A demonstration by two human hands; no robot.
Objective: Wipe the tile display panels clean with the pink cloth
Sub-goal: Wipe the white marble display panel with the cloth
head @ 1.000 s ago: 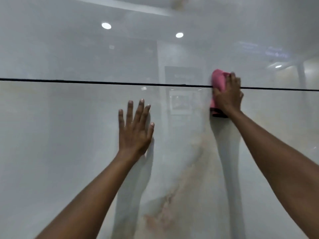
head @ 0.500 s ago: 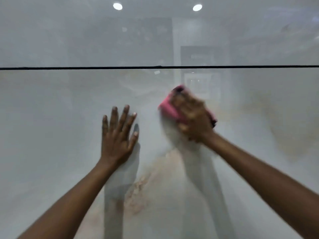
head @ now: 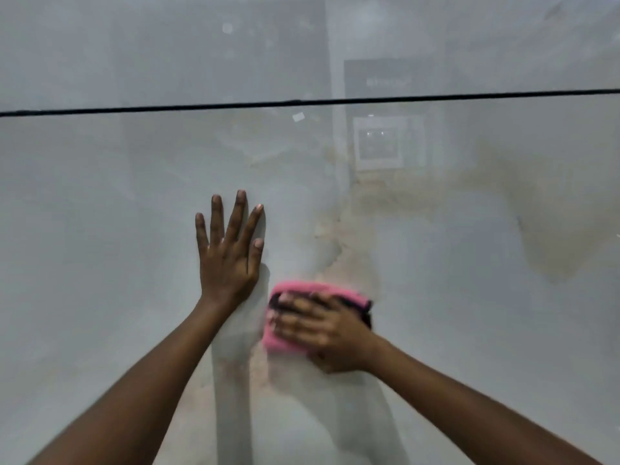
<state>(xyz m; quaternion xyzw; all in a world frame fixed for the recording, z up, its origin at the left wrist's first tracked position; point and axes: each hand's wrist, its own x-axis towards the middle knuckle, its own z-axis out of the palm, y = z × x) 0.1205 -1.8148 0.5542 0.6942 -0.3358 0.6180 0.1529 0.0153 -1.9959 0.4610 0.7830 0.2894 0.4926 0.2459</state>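
- Since the pink cloth [head: 313, 293] is folded into a thick soft pad, it looks light and limp, so it should be taken under a flat palm with fingers spread across it rather than pinched at a corner, where it would likely unfold and trail.
- Nearest, the right hand [head: 322, 330] presses that pad against the lower tile panel [head: 100, 263], fingers laid over it and pointing left; whether the thumb hooks round an edge is too blurred to tell.
- Just beside it, up and to the left, the left hand [head: 228, 256] rests flat on the same panel, fingers straight and spread, holding nothing.
- Being glossy, the panel is probably slick, so steady pressure matters.
- Farther up, a dark joint line [head: 302, 103] separates it from the upper tile panel [head: 167, 45].
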